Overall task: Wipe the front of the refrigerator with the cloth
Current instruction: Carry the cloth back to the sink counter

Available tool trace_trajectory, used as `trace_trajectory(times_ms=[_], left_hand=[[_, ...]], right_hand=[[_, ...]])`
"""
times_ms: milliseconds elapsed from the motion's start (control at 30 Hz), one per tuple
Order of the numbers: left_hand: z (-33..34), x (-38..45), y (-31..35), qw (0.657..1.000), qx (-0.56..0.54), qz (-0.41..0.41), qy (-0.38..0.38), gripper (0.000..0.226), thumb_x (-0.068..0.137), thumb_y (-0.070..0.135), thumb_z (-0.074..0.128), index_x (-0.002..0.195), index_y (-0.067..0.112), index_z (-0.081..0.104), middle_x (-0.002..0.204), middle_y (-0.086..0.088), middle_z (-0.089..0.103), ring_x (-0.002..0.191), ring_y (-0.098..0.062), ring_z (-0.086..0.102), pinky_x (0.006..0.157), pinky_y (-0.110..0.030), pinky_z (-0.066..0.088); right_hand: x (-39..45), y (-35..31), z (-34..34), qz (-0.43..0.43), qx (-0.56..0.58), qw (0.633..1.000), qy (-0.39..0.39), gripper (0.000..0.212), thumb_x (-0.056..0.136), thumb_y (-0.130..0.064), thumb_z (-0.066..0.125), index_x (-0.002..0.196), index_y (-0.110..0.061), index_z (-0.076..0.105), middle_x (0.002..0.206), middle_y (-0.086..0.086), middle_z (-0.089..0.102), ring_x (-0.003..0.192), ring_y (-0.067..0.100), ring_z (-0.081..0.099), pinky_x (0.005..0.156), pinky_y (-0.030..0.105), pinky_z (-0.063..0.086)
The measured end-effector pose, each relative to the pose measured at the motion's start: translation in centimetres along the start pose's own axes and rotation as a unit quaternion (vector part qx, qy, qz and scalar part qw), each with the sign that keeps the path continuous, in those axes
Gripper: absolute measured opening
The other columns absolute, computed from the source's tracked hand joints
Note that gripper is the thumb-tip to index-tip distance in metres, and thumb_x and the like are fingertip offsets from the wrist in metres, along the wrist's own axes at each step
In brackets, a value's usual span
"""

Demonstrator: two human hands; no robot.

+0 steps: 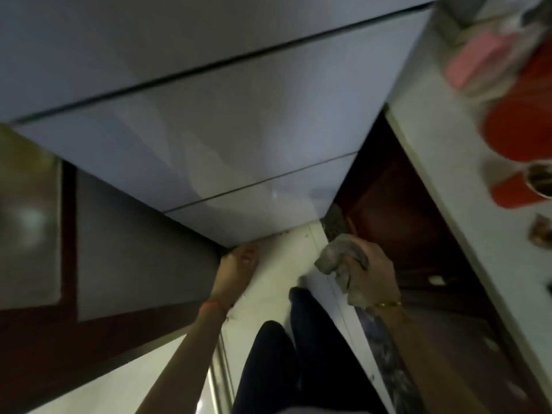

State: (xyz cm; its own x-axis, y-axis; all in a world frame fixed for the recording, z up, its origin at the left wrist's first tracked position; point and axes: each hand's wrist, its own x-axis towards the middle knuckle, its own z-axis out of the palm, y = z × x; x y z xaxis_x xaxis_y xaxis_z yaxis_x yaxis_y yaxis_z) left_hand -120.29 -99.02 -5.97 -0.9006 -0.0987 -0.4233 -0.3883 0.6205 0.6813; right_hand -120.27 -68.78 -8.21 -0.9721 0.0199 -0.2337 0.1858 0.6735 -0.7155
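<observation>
the right hand (pixel 370 264) is clenched around a crumpled grey cloth (pixel 337 258), bunched in the fist with a loose tail hanging below the palm, held low and just off the bottom right corner of the refrigerator (pixel 224 138). the cloth looks soft, light and limp, likely to fold wherever it is pressed, so a flat palm behind a spread wad would seem the better hold for wiping than this tight ball. the left hand (pixel 239 264) reaches to the bottom edge of the lowest door panel, fingers loosely curled and holding nothing; whether it touches the edge is lost in motion blur. the glossy pale-blue front rises above both hands, split by two dark seams, smooth and probably slippery under the cloth. dark trouser legs (pixel 286 354) stand on a pale floor (pixel 286 258). to the right a white worktop (pixel 442 162) carries red containers (pixel 519 121) and a pink object (pixel 475 61), blurred. the wipe does not appear to be under way at this instant.
</observation>
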Motion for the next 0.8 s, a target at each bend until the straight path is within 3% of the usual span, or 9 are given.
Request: trace_trajectory(times_ms=[100, 233, 367, 467, 533, 633, 800], left_hand=[[-0.2, -3.4, 3.1, 0.996, 0.01, -0.046, -0.071, 0.03, 0.089, 0.03, 0.056, 0.108, 0.012, 0.071, 0.103, -0.009, 0.075, 0.098, -0.024, 0.071, 0.078, -0.018, 0.044], [0.5, -5.3, 6.3, 0.984, 0.081, -0.018, -0.16, 0.064, 0.073, 0.055, 0.039, 0.109, 0.013, 0.071, 0.107, -0.01, 0.075, 0.103, -0.024, 0.069, 0.086, -0.026, 0.048], [2.5, -2.3, 7.7, 0.967, 0.15, -0.015, -0.204, 0.034, 0.092, 0.033, 0.052, 0.1, 0.005, 0.07, 0.106, -0.021, 0.071, 0.103, -0.035, 0.066, 0.09, -0.038, 0.05], [4.5, 0.7, 8.9, 0.953, 0.188, 0.004, -0.237, 0.038, 0.09, 0.034, 0.051, 0.096, 0.0, 0.067, 0.103, -0.024, 0.07, 0.098, -0.035, 0.065, 0.093, -0.042, 0.052], [5.4, 1.2, 11.2, 0.931, 0.234, 0.034, -0.28, 0.038, 0.094, 0.029, 0.05, 0.099, -0.005, 0.067, 0.106, -0.021, 0.069, 0.095, -0.029, 0.062, 0.087, -0.034, 0.047], [7.5, 1.8, 13.7, 0.88, 0.318, 0.098, -0.339, 0.036, 0.098, 0.024, 0.042, 0.088, -0.001, 0.067, 0.105, -0.022, 0.068, 0.099, -0.035, 0.061, 0.079, -0.031, 0.04], [10.9, 2.9, 17.6, 0.801, 0.397, 0.154, -0.42, 0.028, 0.096, 0.017, 0.049, 0.105, 0.0, 0.07, 0.108, -0.018, 0.07, 0.1, -0.034, 0.064, 0.095, -0.037, 0.049]], right_hand=[[-5.1, 0.0, -4.6, 0.086, -0.027, 0.996, -0.019, 0.045, 0.094, -0.032, 0.059, 0.138, -0.022, 0.052, 0.135, 0.008, 0.058, 0.125, 0.027, 0.054, 0.109, 0.042, 0.043], [-12.4, 0.4, -8.9, 0.159, -0.005, 0.985, 0.068, 0.063, 0.078, -0.057, 0.044, 0.129, -0.023, 0.059, 0.119, 0.01, 0.066, 0.109, 0.032, 0.061, 0.091, 0.036, 0.046], [-18.1, 3.3, -9.8, 0.268, 0.009, 0.953, 0.142, 0.044, 0.085, -0.036, 0.054, 0.125, -0.02, 0.059, 0.114, 0.018, 0.065, 0.098, 0.038, 0.064, 0.081, 0.032, 0.043], [-21.8, 4.5, -8.7, 0.327, 0.02, 0.918, 0.222, 0.036, 0.088, -0.017, 0.064, 0.124, -0.015, 0.061, 0.115, 0.019, 0.066, 0.101, 0.039, 0.063, 0.085, 0.039, 0.049], [-24.1, 4.5, -7.3, 0.385, 0.055, 0.879, 0.275, 0.038, 0.086, -0.01, 0.067, 0.123, -0.014, 0.062, 0.113, 0.021, 0.066, 0.101, 0.04, 0.062, 0.087, 0.041, 0.049], [-27.7, 3.3, -3.9, 0.457, 0.101, 0.812, 0.349, 0.037, 0.086, -0.008, 0.067, 0.122, -0.01, 0.061, 0.111, 0.025, 0.064, 0.099, 0.043, 0.061, 0.083, 0.042, 0.048], [-32.7, -1.3, 3.7, 0.591, 0.195, 0.662, 0.418, 0.036, 0.088, -0.012, 0.064, 0.124, -0.015, 0.06, 0.113, 0.025, 0.063, 0.1, 0.044, 0.06, 0.085, 0.043, 0.048]])
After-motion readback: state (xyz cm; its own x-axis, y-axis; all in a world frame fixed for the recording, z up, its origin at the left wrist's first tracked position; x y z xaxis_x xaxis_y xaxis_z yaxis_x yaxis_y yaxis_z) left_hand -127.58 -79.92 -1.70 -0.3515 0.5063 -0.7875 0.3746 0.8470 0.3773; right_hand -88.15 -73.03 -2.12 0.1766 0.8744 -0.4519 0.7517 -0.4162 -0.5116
